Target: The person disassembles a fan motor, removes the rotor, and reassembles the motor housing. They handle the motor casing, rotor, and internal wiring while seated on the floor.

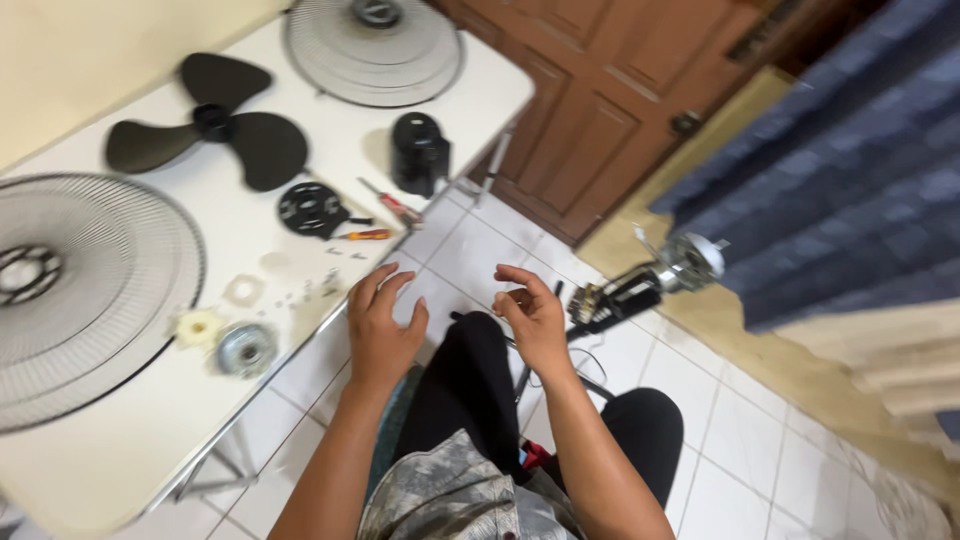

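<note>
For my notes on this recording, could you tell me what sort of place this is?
Probably a room at home used for repairs: a white folding table, a white tiled floor and a panelled wooden door.

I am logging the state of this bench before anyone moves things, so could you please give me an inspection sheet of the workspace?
Surface: white table, its edge beside the left hand.
Job's things: fan motor assembly on a stand, right of the right hand; neither hand touches it.
Clutter: two wire fan grilles, black three-blade fan blade, black motor cover, black round plate, two screwdrivers, small round metal part, pale plastic pieces.
Grippers: left hand empty, fingers curled; right hand empty, fingers half curled.
Cables: thin wires beneath the motor.
Surroundings: white floor tiles, brown wooden door, blue fabric.
</note>
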